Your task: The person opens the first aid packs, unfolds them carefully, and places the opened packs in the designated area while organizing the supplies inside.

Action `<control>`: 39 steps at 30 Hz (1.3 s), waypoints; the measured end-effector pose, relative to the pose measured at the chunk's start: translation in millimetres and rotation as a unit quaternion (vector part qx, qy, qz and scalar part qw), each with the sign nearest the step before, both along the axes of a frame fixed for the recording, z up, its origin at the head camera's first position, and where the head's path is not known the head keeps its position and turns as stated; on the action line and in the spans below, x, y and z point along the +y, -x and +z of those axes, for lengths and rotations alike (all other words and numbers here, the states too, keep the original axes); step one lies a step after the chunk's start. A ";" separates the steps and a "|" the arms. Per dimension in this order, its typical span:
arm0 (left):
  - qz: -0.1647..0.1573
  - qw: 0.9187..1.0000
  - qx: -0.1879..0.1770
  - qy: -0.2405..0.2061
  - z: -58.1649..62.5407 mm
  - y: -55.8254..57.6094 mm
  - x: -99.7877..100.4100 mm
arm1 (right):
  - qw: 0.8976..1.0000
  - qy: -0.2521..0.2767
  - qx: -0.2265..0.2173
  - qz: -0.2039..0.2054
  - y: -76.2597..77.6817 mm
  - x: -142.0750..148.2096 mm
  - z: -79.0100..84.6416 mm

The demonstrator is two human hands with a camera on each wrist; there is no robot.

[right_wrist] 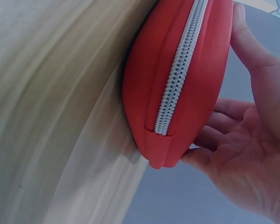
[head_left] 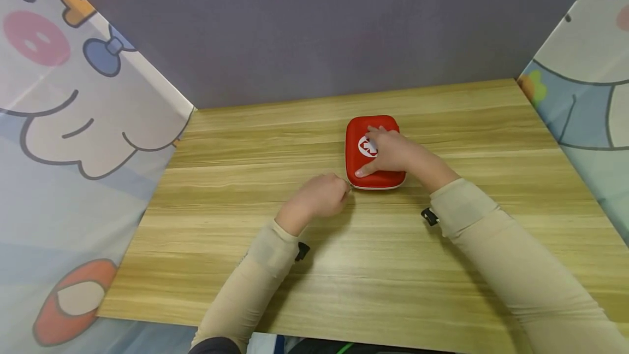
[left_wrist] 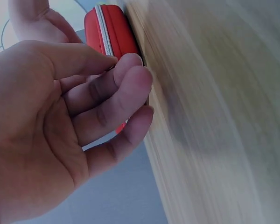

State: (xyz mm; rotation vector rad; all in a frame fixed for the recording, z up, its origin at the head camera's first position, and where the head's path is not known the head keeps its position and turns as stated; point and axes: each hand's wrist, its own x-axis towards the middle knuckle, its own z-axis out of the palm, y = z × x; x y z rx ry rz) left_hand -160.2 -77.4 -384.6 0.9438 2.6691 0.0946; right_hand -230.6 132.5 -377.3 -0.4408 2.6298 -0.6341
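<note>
A red zippered first-aid case (head_left: 351, 146) with a white round emblem (head_left: 367, 147) lies flat on the wooden table. My right hand (head_left: 390, 151) rests on its top, fingers spread across the lid and thumb near the front edge. At the case's near left corner, my left hand (head_left: 321, 195) pinches the zipper pull between thumb and forefinger; the fingers mostly hide the pull. The silvery zipper (left_wrist: 103, 30) runs round the side of the case in the left wrist view. Its closed teeth (right_wrist: 179, 70) and one end of the track show in the right wrist view.
The wooden table (head_left: 236, 168) backs onto a grey panel (head_left: 314, 26). Cartoon-printed sheets stand on the left (head_left: 88, 141) and right (head_left: 585, 92). Some dark and white items (head_left: 265, 343) show at the table's near edge.
</note>
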 end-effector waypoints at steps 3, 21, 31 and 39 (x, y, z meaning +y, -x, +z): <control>-0.011 1.000 -0.005 -0.010 0.3 -1.1 0.8 | 1.000 -0.004 -0.006 -0.001 0.9 -1.3 0.4; -0.081 0.995 -0.015 -0.049 -11.2 0.1 14.4 | 0.999 -0.029 -0.023 0.009 -1.2 -6.1 6.5; -0.080 0.996 -0.011 -0.043 -9.4 -1.3 21.0 | 0.999 -0.033 -0.019 0.008 0.1 -6.6 6.4; -0.082 0.996 -0.003 -0.030 -9.0 -2.5 28.3 | 0.999 -0.039 -0.027 0.013 0.0 -7.7 7.9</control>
